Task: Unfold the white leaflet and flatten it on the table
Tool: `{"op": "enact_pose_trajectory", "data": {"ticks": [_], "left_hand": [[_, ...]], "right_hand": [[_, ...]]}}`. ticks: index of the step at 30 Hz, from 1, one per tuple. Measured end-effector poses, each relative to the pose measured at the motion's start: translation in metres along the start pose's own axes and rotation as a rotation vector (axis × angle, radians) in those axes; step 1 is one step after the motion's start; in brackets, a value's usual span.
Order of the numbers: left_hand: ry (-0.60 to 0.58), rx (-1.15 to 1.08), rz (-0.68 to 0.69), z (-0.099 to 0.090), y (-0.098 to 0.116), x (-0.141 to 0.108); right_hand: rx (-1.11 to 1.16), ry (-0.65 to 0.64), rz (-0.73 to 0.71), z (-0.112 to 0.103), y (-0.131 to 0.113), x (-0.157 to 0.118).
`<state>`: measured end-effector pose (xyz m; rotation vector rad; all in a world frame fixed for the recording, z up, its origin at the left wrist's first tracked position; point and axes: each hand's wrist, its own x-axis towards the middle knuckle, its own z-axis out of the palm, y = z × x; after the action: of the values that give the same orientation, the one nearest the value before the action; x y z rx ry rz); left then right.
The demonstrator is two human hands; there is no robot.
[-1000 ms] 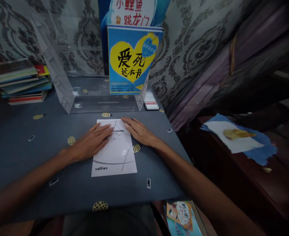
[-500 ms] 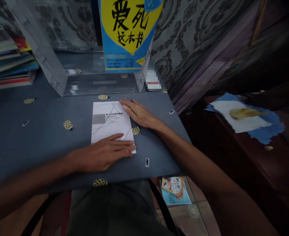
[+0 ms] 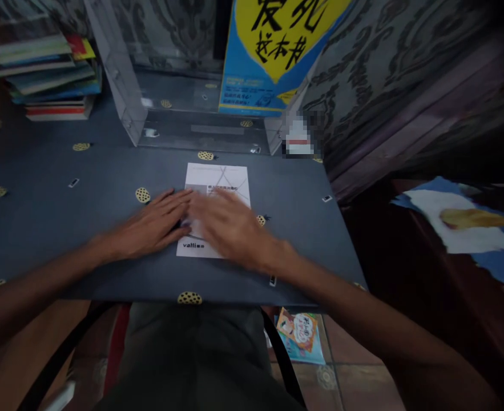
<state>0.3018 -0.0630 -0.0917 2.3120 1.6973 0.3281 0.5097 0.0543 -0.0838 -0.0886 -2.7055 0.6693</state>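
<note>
A white booklet (image 3: 194, 174) with a grey block, thin crossing lines, printed Chinese text and the word "vatti" lies flat on the dark table cover. Along its left edge rests my left hand (image 3: 157, 222), open, with fingers stretched out and the fingertips on the cover page. My right hand (image 3: 234, 228) is over the middle of the booklet, blurred by motion, with its fingers stretched toward the left hand. Part of the booklet's title and its middle are hidden under the hands. I cannot tell whether the right hand presses on the page.
Behind the booklet stands a clear plastic rack (image 3: 136, 128) holding a blue and yellow book (image 3: 252, 85). A stack of books (image 3: 59, 85) is at the back left. Torn blue and white paper (image 3: 461, 228) lies on a dark surface to the right. Colourful booklets (image 3: 303, 337) lie below the table.
My right hand has moved from the booklet's upper right edge across to its middle. My left hand has shifted from the lower edge to the left side. The view has moved left.
</note>
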Motion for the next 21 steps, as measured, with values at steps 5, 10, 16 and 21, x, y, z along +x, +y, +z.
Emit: {"op": "enact_pose_trajectory", "data": {"ticks": [5,10,16,21], "left_hand": [[-0.033,0.046,-0.011,0.003,-0.001,0.0],[0.009,0.053,-0.001,0.007,0.002,-0.001],[-0.042,0.067,-0.041,-0.004,-0.02,0.012],[0.015,0.12,-0.128,-0.007,-0.041,0.037]], "right_hand": [[0.056,-0.116,-0.146,0.024,-0.045,-0.028],[0.104,-0.075,0.004,-0.001,-0.032,-0.078],[0.099,0.015,0.076,-0.014,-0.026,-0.101],[0.099,0.082,0.096,-0.013,-0.024,-0.092]]}}
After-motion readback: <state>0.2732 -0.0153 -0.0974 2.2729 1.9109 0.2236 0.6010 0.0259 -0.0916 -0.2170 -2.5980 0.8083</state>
